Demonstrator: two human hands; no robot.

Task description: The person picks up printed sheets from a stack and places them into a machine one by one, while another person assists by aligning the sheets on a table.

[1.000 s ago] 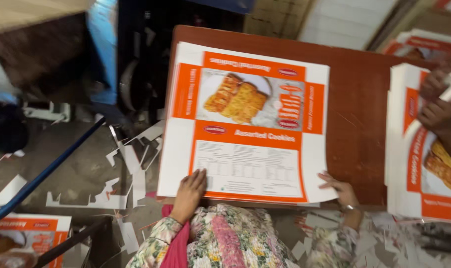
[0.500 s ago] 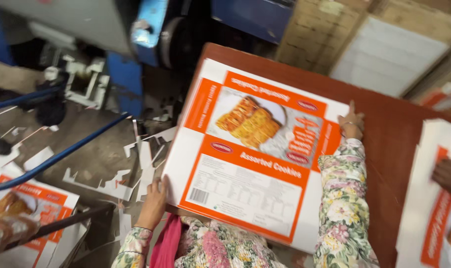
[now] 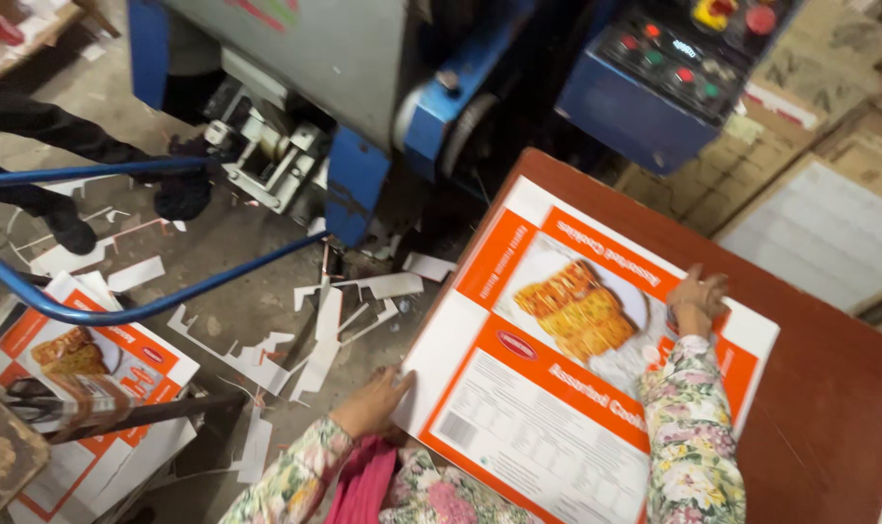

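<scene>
Item: our printed carton sheet, flat, white with orange panels and a biscuit photograph, lying aslant on the brown table in the lower right of the frame, its lower-left corner overhanging the table edge. Our left hand, lower centre, grips that overhanging edge with fingers curled narrow around it. Our right hand, right of centre, lies flat on the sheet's upper part with fingers spread wide, pressing down. Both sleeves are floral. Also present: white offcut strips scattered on the grey floor at centre left; a stack of like sheets at lower left; a blue and grey machine across the top, with a button panel at upper right.
</scene>
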